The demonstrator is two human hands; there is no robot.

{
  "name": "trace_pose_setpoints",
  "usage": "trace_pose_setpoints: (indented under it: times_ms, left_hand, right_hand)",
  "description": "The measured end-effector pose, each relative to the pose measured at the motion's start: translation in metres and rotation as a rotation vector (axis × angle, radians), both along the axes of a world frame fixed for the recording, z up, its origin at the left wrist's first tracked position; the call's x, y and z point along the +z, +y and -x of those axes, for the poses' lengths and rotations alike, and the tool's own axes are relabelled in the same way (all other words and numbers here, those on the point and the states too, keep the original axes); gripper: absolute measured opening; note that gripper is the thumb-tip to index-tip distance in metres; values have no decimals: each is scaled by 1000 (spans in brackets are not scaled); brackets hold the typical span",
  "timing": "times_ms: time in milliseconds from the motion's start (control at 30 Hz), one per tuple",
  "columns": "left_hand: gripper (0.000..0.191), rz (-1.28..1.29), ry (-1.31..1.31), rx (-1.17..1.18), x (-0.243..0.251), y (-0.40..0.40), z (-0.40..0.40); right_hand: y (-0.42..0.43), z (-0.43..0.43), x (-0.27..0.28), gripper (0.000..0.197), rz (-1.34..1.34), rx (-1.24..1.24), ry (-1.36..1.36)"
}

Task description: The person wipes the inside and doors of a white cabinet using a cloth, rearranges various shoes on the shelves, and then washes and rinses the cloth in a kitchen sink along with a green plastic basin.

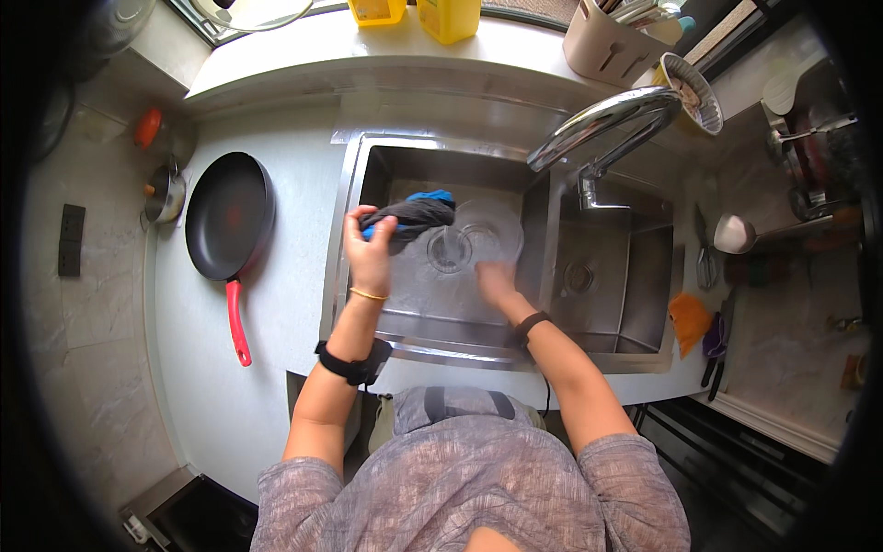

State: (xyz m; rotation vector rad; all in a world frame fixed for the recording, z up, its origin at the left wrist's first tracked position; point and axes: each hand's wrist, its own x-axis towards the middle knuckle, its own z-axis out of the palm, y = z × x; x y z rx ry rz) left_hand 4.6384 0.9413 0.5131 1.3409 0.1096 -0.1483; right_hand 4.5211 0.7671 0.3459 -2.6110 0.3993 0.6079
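Observation:
My left hand (369,252) grips a bunched dark grey and blue cloth (417,212) above the left part of the larger basin of a steel sink (414,297). On the right of that basin, my right hand (495,281) is blurred, its fingers by the edge of a clear round lid or dish (507,231). Whether those fingers hold it I cannot tell. A round drain (450,250) shows between my hands. The chrome faucet (607,121) arches over the sink from the back right.
A black frying pan (227,214) with a red handle lies on the left counter. A utensil holder (607,45) and yellow containers (448,17) stand on the back ledge. Right of the smaller basin are an orange cloth (688,323), a whisk (706,268) and knives (716,376).

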Motion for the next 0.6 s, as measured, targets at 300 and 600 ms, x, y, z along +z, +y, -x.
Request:
trace_pose_setpoints:
  times_ms: [300, 600]
  left_hand:
    - [71, -875, -22, -456, -93, -70, 21]
    - [62, -413, 948, -771, -119, -68, 18]
  right_hand:
    - [-40, 24, 111, 25, -279, -259, -368]
    - [-177, 33, 154, 32, 427, -248, -789]
